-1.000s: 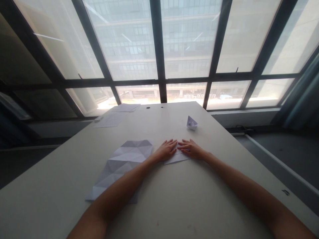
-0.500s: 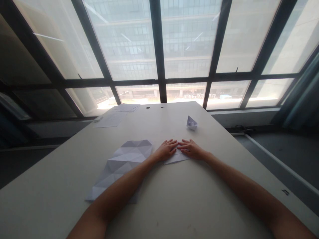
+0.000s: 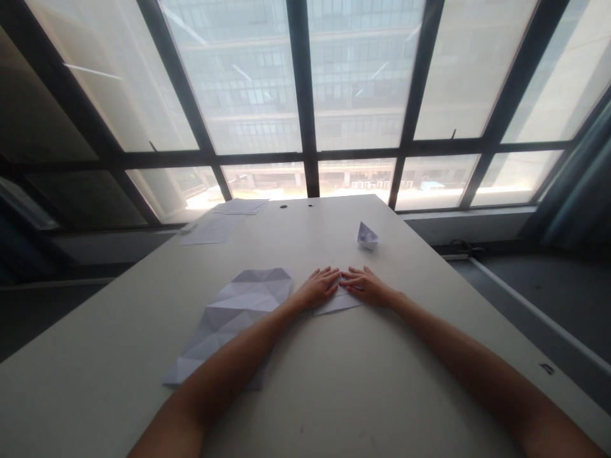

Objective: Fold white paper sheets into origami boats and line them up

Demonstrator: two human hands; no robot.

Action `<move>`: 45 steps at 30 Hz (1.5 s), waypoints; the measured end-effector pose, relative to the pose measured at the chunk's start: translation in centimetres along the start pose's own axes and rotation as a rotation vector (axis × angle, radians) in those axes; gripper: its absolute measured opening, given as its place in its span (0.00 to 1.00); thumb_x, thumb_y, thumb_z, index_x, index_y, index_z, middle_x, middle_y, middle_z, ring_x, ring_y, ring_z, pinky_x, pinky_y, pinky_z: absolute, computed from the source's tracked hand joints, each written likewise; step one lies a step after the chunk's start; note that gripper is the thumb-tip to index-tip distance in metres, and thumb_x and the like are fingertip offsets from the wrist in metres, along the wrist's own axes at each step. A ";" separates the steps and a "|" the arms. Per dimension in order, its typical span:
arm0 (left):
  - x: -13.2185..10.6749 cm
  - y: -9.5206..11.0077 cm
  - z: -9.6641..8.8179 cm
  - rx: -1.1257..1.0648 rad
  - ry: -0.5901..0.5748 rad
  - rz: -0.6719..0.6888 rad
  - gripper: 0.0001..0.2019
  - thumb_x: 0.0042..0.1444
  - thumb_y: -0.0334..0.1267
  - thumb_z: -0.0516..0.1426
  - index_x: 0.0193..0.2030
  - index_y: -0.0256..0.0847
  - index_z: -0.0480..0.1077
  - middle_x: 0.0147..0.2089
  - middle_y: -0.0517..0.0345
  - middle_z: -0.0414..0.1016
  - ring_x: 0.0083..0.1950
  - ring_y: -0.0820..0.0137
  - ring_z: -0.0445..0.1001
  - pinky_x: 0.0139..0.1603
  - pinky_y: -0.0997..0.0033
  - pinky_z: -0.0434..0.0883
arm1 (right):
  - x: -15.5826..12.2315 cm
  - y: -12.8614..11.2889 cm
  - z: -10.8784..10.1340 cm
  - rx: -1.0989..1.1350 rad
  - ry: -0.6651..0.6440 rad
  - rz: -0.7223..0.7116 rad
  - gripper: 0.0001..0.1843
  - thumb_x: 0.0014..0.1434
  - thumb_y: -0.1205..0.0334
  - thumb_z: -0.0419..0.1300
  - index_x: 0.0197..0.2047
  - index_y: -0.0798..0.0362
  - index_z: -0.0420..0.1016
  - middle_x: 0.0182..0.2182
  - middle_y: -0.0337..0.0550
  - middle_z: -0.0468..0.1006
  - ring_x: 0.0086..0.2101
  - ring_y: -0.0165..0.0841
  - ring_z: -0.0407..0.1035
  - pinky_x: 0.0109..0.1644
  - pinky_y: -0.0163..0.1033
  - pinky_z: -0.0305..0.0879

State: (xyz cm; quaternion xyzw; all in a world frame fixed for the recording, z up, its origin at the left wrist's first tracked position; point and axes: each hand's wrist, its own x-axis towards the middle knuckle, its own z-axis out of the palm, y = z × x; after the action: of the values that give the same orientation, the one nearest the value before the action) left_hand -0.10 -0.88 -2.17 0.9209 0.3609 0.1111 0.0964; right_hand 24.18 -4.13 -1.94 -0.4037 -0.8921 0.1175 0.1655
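The left forearm (image 3: 233,359) hides part of the creased sheet (image 3: 238,305). Left hand (image 3: 319,288) and right hand (image 3: 366,285) lie flat with fingers extended, covering much of the folded paper (image 3: 337,305) on the table (image 3: 344,381). Beyond, details of a paper shape (image 3: 367,236) are unclear

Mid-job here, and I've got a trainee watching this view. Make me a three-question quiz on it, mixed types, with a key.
1. True or false: the left hand and the right hand both rest on the small folded paper.
2. Where does the large creased sheet lie? A) Right of the right hand. B) Left of the small folded paper. C) On top of the small folded paper.
3. Fill in: a small peaked paper shape sits just beyond the ____ hand.

Key: 1. True. 2. B. 3. Right.
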 end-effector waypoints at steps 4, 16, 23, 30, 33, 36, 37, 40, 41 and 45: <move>0.1 -0.2 0.2 -0.018 0.053 0.005 0.24 0.68 0.42 0.51 0.69 0.46 0.62 0.72 0.54 0.61 0.74 0.58 0.56 0.73 0.48 0.54 | 0.0 -0.1 0.1 -0.016 0.025 0.007 0.20 0.72 0.52 0.49 0.62 0.37 0.73 0.67 0.43 0.63 0.67 0.49 0.54 0.67 0.72 0.41; 0.4 -0.4 0.3 -0.032 0.189 0.058 0.18 0.67 0.35 0.51 0.60 0.44 0.73 0.64 0.54 0.72 0.67 0.62 0.68 0.69 0.57 0.63 | 0.2 0.2 0.1 -0.094 0.040 0.113 0.21 0.71 0.55 0.49 0.63 0.38 0.71 0.67 0.45 0.65 0.67 0.49 0.55 0.66 0.74 0.38; 0.3 -0.3 0.3 -0.039 0.162 0.014 0.21 0.67 0.36 0.51 0.64 0.43 0.70 0.65 0.53 0.71 0.68 0.61 0.66 0.70 0.57 0.61 | 0.3 0.5 0.3 -0.125 0.065 0.147 0.20 0.71 0.57 0.50 0.62 0.38 0.72 0.67 0.46 0.65 0.66 0.48 0.56 0.67 0.73 0.38; 0.1 -0.5 0.3 0.007 0.012 -0.004 0.24 0.71 0.45 0.46 0.71 0.44 0.60 0.74 0.53 0.57 0.75 0.58 0.53 0.73 0.50 0.52 | 0.3 0.6 0.4 -0.101 0.073 0.159 0.21 0.69 0.59 0.51 0.62 0.39 0.73 0.66 0.47 0.65 0.66 0.48 0.57 0.67 0.73 0.38; 0.0 -0.4 0.2 0.043 -0.057 0.014 0.28 0.72 0.51 0.42 0.74 0.42 0.53 0.76 0.50 0.49 0.77 0.56 0.46 0.73 0.47 0.48 | 0.3 0.6 0.4 -0.089 0.073 0.169 0.21 0.69 0.58 0.50 0.62 0.40 0.73 0.67 0.48 0.65 0.66 0.49 0.56 0.67 0.73 0.37; -0.1 -0.2 0.0 0.069 -0.090 0.044 0.33 0.71 0.57 0.40 0.76 0.41 0.48 0.77 0.47 0.44 0.77 0.55 0.42 0.73 0.46 0.45 | 0.3 0.6 0.4 -0.084 0.078 0.170 0.21 0.69 0.58 0.50 0.62 0.41 0.73 0.67 0.48 0.65 0.67 0.49 0.55 0.67 0.74 0.37; -0.2 -0.2 -0.1 0.075 -0.099 0.053 0.34 0.71 0.58 0.40 0.76 0.42 0.47 0.77 0.47 0.42 0.78 0.55 0.41 0.73 0.47 0.44 | 0.2 0.7 0.4 -0.084 0.080 0.168 0.21 0.69 0.58 0.51 0.62 0.41 0.73 0.67 0.49 0.65 0.67 0.49 0.55 0.66 0.74 0.38; -0.2 0.0 -0.4 0.082 -0.124 0.071 0.36 0.70 0.61 0.40 0.76 0.42 0.44 0.78 0.47 0.40 0.78 0.56 0.40 0.74 0.48 0.42 | 0.2 0.8 0.5 -0.080 0.084 0.164 0.21 0.69 0.58 0.51 0.63 0.41 0.72 0.67 0.49 0.65 0.66 0.49 0.56 0.67 0.74 0.38; -0.2 0.1 -0.4 0.081 -0.128 0.073 0.36 0.70 0.61 0.40 0.77 0.42 0.44 0.78 0.47 0.40 0.78 0.57 0.40 0.74 0.49 0.42 | 0.2 0.9 0.5 -0.079 0.085 0.163 0.21 0.69 0.58 0.51 0.63 0.41 0.72 0.67 0.49 0.65 0.66 0.49 0.55 0.67 0.73 0.38; -0.4 0.3 -0.6 0.065 -0.126 0.074 0.36 0.69 0.61 0.40 0.77 0.44 0.45 0.78 0.48 0.41 0.78 0.57 0.40 0.74 0.48 0.42 | 0.1 1.0 0.6 -0.073 0.075 0.164 0.22 0.69 0.58 0.50 0.64 0.43 0.71 0.67 0.51 0.64 0.67 0.49 0.54 0.66 0.74 0.39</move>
State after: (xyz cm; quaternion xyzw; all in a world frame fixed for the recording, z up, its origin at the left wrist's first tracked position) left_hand -0.36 -1.27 -1.59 0.9414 0.3234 0.0447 0.0850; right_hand 24.52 -3.43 -2.78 -0.4853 -0.8529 0.0827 0.1739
